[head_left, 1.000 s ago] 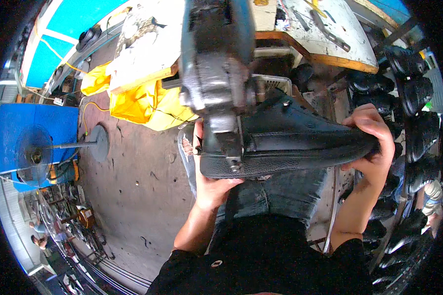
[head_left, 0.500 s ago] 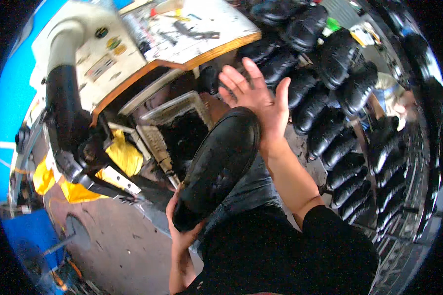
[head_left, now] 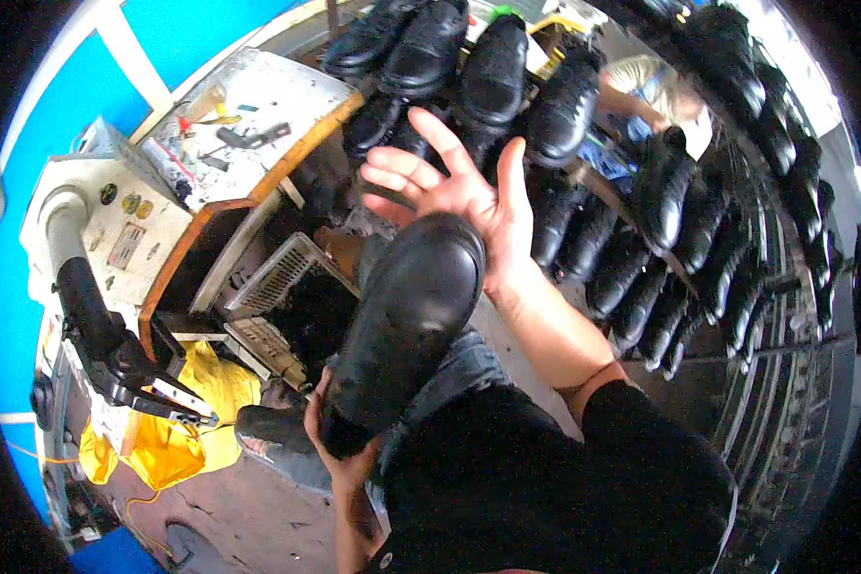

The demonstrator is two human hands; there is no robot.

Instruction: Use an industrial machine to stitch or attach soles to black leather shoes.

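A black shoe lies at a slant in front of me, its rounded toe up and to the right. My left hand is wrapped round the heel end, and the shoe hides part of its fingers. Beside the toe, my right hand is open, palm showing and fingers spread. The base of that palm is against or very close to the toe; whether it bears any weight I cannot tell.
Racks of black shoes stand at the right. On the left are a worn workbench with tools, a machine with a black arm, a plastic crate and yellow cloth. Another person is beyond the racks.
My view has turned, so the bench and racks appear farther left. The shoe and both hands have shifted slightly left in view; the left grip and the open right hand stay the same.
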